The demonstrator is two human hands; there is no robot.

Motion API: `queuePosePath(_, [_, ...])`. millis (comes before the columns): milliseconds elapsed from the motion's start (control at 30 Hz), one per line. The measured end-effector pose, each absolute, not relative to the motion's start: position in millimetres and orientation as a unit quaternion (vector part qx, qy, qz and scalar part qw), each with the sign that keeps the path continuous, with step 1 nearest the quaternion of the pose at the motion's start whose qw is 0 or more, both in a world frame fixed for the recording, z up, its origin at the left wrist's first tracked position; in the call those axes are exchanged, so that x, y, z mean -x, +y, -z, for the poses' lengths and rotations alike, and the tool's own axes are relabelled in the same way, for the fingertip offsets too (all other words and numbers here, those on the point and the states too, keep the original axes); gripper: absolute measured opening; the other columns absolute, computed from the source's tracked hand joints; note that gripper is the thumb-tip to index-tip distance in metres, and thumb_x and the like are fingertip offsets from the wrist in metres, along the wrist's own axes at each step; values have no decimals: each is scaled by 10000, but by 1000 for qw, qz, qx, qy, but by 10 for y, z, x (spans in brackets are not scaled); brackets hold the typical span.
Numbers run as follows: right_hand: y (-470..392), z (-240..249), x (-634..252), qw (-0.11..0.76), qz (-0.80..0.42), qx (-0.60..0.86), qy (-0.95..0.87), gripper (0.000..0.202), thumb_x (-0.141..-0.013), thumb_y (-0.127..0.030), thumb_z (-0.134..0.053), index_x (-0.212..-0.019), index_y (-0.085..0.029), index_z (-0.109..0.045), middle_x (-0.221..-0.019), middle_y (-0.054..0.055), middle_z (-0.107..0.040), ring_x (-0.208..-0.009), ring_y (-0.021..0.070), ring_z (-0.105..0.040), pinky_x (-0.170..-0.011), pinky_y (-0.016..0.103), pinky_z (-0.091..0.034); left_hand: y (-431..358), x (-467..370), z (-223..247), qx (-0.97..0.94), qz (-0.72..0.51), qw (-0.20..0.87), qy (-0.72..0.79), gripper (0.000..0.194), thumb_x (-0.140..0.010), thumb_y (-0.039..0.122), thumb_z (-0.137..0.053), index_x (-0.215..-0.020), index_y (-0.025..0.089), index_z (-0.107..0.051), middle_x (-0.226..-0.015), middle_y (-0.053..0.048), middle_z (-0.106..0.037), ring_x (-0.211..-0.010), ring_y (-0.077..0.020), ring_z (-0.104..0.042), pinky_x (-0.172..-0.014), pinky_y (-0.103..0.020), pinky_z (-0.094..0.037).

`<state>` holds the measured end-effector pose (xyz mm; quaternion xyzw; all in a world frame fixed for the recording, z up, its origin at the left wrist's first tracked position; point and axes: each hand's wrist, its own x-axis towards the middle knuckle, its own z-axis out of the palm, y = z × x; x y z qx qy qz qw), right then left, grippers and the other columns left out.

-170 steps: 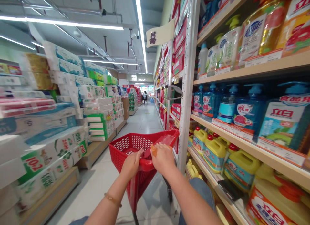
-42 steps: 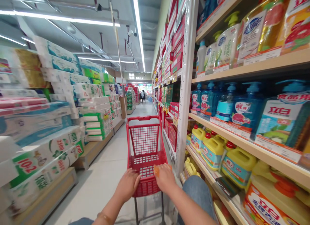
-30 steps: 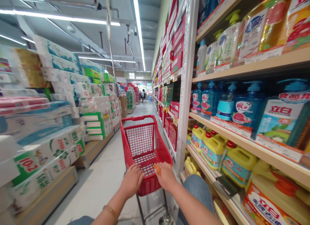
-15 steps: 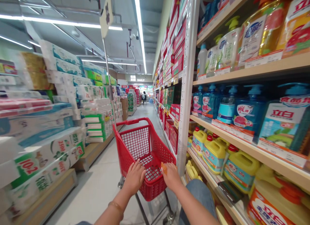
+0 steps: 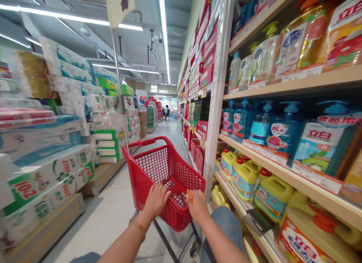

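Observation:
A small red plastic shopping cart with latticed sides stands in front of me, its basket showing no goods. My left hand lies over the near left part of the basket rim, fingers curled onto it. At the near right corner, my right hand is closed on the rim. A small orange piece shows by the right thumb; I cannot make out what it is. A pole with a cream bear-print flag rises from the cart's far left corner.
On the right, shelves hold blue pump bottles and yellow detergent jugs, with a white post at their end. Stacked tissue packs line the left. A person is far down the tiled aisle.
The cart and its flag pole have shifted a little left in view, and so have the shelves on the right and the stacks. Both hands stay on the cart.

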<state>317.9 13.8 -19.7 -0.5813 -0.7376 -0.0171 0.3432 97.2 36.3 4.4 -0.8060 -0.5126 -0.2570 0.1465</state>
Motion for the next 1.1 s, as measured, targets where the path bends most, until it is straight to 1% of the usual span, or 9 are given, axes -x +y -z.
queuePosePath(233, [-146, 387, -2929, 353, 38, 538, -764, 396, -923, -276, -436, -1292, -170, -537, -1290, 106, -595, -1233, 240, -499, -1113, 432, -282, 361, -1130, -49, 809, 238, 135, -520, 435, -978, 460, -269, -902, 207, -614, -903, -62, -645, -922, -218, -536, -915, -406, -339])
queuePosePath(400, [-79, 228, -3208, 338, 34, 574, -745, 342, -945, -264, -386, -1197, -195, -605, -1182, 95, -655, -1154, 228, -560, -1070, 409, -333, 460, -910, -98, 804, 232, 156, -524, 429, -979, 457, -271, -945, 200, -612, -1008, -76, -646, -1006, -223, -530, -1009, -435, -289])
queuePosePath(533, [39, 132, -3119, 317, 39, 634, -704, 318, -869, -157, -426, -1091, -154, -653, -1093, 130, -682, -1104, 255, -584, -1055, 427, -329, 512, -1017, -69, 794, 229, 141, -545, 447, -984, 435, -246, -906, 200, -619, -941, -74, -636, -967, -234, -528, -1005, -471, -284])
queuePosePath(667, [18, 175, -2958, 314, 57, 607, -727, 502, -759, -131, -518, -1260, -130, -556, -1301, 127, -589, -1212, 261, -514, -1093, 416, -275, 511, -997, -77, 826, 211, 128, -506, 390, -959, 495, -328, -961, 231, -615, -980, -44, -637, -956, -214, -520, -990, -437, -301])
queuePosePath(733, [12, 179, -3013, 312, 57, 595, -739, 485, -781, -139, -504, -1263, -140, -553, -1285, 116, -601, -1195, 251, -524, -1076, 394, -295, 535, -848, -113, 841, 200, 126, -487, 380, -949, 516, -351, -990, 238, -607, -993, -37, -637, -956, -207, -519, -989, -426, -300])
queuePosePath(833, [53, 127, -3180, 304, 50, 606, -733, 351, -855, -145, -436, -1156, -152, -616, -1121, 106, -672, -1099, 236, -578, -1019, 368, -348, 600, -648, -172, 830, 192, 133, -507, 384, -951, 510, -347, -950, 228, -608, -974, -46, -642, -963, -210, -522, -990, -429, -290])
queuePosePath(933, [127, 87, -3202, 310, 57, 635, -705, 315, -872, -128, -417, -1096, -140, -638, -1074, 119, -677, -1082, 243, -585, -1011, 377, -350, 620, -687, -189, 811, 174, 143, -539, 384, -946, 511, -360, -935, 220, -611, -973, -60, -648, -973, -228, -529, -974, -440, -295])
queuePosePath(1000, [177, 116, -3106, 319, 67, 649, -687, 333, -849, -115, -443, -1128, -122, -625, -1119, 135, -663, -1099, 252, -580, -1031, 395, -336, 586, -805, -184, 800, 169, 149, -556, 382, -947, 506, -360, -936, 216, -609, -985, -66, -649, -982, -240, -530, -971, -449, -293])
queuePosePath(1100, [244, 230, -2982, 337, 89, 626, -697, 465, -795, -115, -489, -1255, -123, -558, -1267, 136, -604, -1206, 260, -523, -1077, 406, -298, 508, -875, -213, 805, 167, 147, -550, 371, -958, 478, -346, -955, 215, -608, -1001, -63, -649, -983, -236, -529, -974, -436, -290])
